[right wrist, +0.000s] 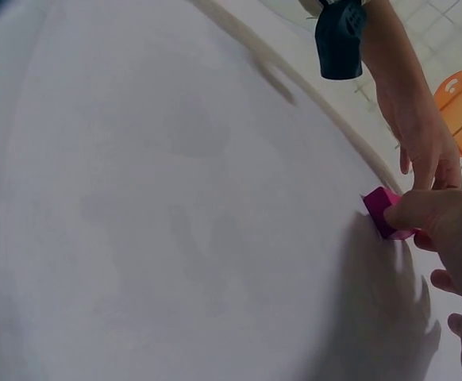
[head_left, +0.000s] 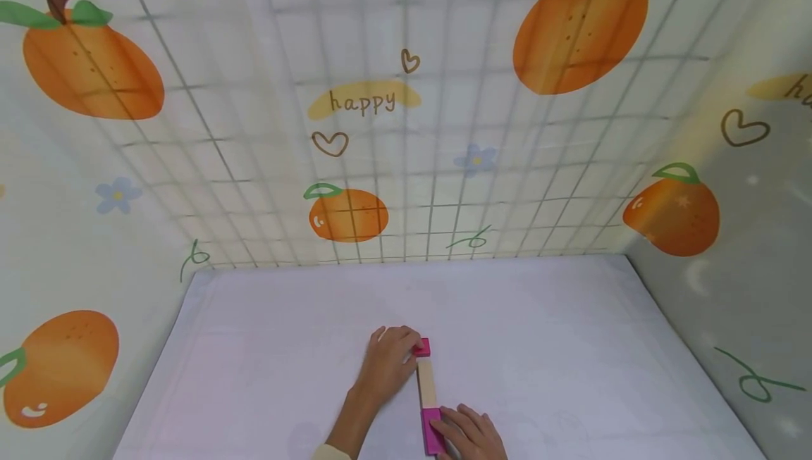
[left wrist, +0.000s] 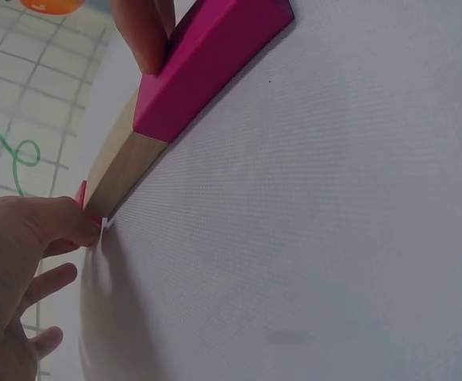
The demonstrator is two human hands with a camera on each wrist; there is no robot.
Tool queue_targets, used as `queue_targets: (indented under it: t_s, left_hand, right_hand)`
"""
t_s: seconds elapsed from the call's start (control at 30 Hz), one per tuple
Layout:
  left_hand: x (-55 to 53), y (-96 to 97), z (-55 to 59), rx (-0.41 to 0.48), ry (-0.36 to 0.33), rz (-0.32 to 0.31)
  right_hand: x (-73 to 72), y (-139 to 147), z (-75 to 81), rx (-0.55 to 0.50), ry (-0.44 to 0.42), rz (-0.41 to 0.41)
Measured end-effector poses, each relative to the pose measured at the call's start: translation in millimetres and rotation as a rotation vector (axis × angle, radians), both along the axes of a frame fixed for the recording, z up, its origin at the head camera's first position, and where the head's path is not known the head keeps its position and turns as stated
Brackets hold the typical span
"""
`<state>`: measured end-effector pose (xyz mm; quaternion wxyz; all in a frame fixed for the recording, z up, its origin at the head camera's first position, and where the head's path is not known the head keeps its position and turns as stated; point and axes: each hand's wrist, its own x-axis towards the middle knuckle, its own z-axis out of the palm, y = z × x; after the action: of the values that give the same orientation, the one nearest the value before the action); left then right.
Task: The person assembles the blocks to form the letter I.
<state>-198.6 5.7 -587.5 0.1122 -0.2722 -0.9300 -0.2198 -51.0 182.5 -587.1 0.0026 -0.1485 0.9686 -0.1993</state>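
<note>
A row of blocks lies on the white table, running away from the near edge. At its near end is a magenta block (head_left: pixel 431 434), which the right hand (head_left: pixel 474 434) grips; the right wrist view shows the thumb pressed to the block's end face. A plain wooden block (head_left: pixel 427 384) forms the middle, its end against the magenta one in the left wrist view. At the far end the left hand (head_left: pixel 388 361) pinches a smaller pinkish-red block (head_left: pixel 424 348). The thumb (left wrist: pixel 74 221) mostly hides that block in the left wrist view.
White cloth covers the table (head_left: pixel 285 333). Behind and at both sides stand curtain-like walls (head_left: pixel 254 129) printed with oranges, hearts and grid lines. A dark strapped device (right wrist: pixel 340 40) sits on the left wrist.
</note>
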Motion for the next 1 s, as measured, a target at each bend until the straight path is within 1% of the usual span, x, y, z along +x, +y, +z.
queue_targets:
  t_s: [0.1,0.2,0.43,0.67,0.77,0.87,0.93,1.0]
  left_hand:
    - [-0.2,0.8,0.9,-0.013,0.002,0.005]
    - [-0.7,1.5,-0.5,-0.024,0.002,0.007]
    - [5.6,0.6,-5.9,-0.007,-0.079,0.022]
    - [5.2,-2.9,-9.5,-0.025,-0.107,0.014]
    - [6.3,-6.1,-12.6,-0.021,-0.104,-0.001]
    - [9.6,-10.7,-16.7,0.008,-0.089,-0.014]
    - [13.4,-14.2,-19.1,0.032,-0.079,-0.015]
    - [18.4,-18.4,-21.1,0.052,-0.070,-0.013]
  right_hand:
    - [-0.4,0,0.7,-0.006,-0.008,-0.005]
    - [-0.3,-1,-0.3,-0.012,-0.007,-0.016]
    - [1.4,0,-5.8,-0.022,0.000,-0.025]
    - [1.1,-3,-6.1,-0.020,0.025,-0.048]
    - [1.5,-3,-4.8,-0.016,0.032,-0.056]
    - [1.8,-3,-4.8,-0.009,0.039,-0.063]
    - [1.4,-2,-6.7,-0.002,0.062,-0.066]
    - [0.4,-1,-9.8,-0.001,0.115,-0.057]
